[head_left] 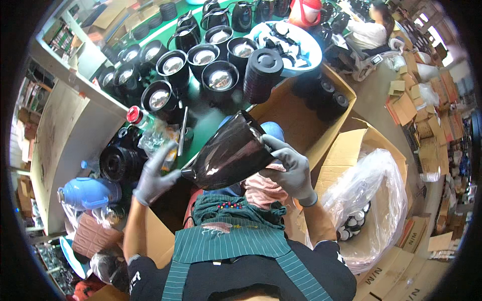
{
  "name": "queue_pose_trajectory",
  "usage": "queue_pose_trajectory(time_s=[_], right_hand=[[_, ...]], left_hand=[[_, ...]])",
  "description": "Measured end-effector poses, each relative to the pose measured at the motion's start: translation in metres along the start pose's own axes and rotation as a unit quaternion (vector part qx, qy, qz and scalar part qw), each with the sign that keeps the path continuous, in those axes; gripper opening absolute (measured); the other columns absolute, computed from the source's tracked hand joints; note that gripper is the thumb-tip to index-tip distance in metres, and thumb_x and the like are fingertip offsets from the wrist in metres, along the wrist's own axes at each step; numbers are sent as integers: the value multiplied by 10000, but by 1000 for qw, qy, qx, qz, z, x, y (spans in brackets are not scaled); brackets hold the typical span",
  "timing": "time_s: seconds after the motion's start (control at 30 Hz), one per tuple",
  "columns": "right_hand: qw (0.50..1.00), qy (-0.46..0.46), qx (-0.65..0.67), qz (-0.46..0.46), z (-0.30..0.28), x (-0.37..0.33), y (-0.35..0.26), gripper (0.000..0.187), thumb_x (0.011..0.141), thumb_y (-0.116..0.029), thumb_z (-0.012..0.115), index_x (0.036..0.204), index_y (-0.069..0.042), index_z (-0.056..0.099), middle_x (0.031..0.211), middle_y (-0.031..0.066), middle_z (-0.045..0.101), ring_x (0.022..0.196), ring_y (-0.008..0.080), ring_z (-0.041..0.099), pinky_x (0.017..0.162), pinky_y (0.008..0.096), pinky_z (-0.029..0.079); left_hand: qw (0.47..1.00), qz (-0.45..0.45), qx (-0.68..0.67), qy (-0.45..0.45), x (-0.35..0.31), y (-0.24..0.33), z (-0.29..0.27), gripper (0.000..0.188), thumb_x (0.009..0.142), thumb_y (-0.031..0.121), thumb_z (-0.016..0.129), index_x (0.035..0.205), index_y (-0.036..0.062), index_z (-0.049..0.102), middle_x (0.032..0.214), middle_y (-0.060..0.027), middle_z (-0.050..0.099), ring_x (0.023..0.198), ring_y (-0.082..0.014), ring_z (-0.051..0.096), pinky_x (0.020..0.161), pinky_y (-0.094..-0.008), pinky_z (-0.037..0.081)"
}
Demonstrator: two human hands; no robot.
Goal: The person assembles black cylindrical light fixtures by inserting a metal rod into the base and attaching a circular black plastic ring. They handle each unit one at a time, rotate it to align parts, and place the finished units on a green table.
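In my grey-gloved right hand (295, 169) is a glossy black thermos jug shell (226, 155), gripped near its wide end and tilted over my lap. Its narrow end, with a small knob-like tip, points down and left. Close to that tip, my gloved left hand (156, 176) has its fingers spread and holds nothing. Beyond the shell, black jug bodies (220, 79) with shiny silver inner walls stand in a group on the green worktable (205, 120). A stack of black round lids (263, 70) rises to their right.
A blue basin (317, 54) of black and white parts sits behind the stack. Right of me are an open carton (346, 95) and a plastic-lined box (381, 200). A blue jug (93, 193) lies at left. Another person (370, 32) sits at the far right.
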State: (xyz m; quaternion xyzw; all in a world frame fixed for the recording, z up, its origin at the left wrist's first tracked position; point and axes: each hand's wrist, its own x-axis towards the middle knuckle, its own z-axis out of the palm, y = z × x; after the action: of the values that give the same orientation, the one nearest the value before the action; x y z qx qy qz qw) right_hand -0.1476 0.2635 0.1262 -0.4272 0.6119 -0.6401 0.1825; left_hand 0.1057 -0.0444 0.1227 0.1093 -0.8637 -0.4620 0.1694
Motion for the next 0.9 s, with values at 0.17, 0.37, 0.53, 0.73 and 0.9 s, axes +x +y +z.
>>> queue_pose_trajectory(time_s=[0.17, 0.37, 0.53, 0.73, 0.9], right_hand=[[993, 7, 119, -3, 8, -7, 27, 516, 731, 53, 963, 1168, -10, 697, 1529, 255, 631, 1390, 297, 640, 1140, 416, 518], [979, -115, -140, -89, 18, 32, 9, 424, 775, -106, 957, 1152, -49, 771, 1545, 260, 601, 1383, 413, 644, 1111, 461, 559], [962, -170, -159, -141, -16, 113, 44, 582, 789, -193, 923, 1327, -56, 748, 1399, 204, 717, 1239, 361, 706, 1018, 446, 570], [774, 82, -623, -80, -80, 255, 133, 1229, 778, -702, 863, 1705, -83, 345, 1643, 379, 337, 1514, 582, 333, 1239, 666, 290], [836, 48, -538, -95, -69, 253, 130, 854, 796, -457, 923, 1508, -79, 640, 1574, 324, 458, 1465, 485, 452, 1232, 546, 379]], left_hand=[[888, -171, -426, 35, -9, -74, 104, 758, 954, -95, 685, 1655, -10, 409, 1628, -156, 539, 1491, -268, 537, 1267, -391, 398], [854, -209, -474, 42, 9, -121, 121, 758, 957, -58, 705, 1655, 4, 414, 1635, -157, 533, 1492, -271, 535, 1268, -404, 401], [843, -226, -487, 31, 26, -144, 122, 760, 960, -27, 722, 1655, 16, 419, 1641, -157, 527, 1492, -274, 534, 1270, -414, 403], [841, -227, -490, 15, 25, -152, 111, 762, 963, 9, 741, 1655, 30, 424, 1648, -158, 521, 1493, -278, 532, 1271, -426, 406], [844, -217, -490, -3, 27, -147, 111, 764, 966, 40, 758, 1655, 42, 428, 1654, -158, 516, 1494, -281, 531, 1272, -436, 409]])
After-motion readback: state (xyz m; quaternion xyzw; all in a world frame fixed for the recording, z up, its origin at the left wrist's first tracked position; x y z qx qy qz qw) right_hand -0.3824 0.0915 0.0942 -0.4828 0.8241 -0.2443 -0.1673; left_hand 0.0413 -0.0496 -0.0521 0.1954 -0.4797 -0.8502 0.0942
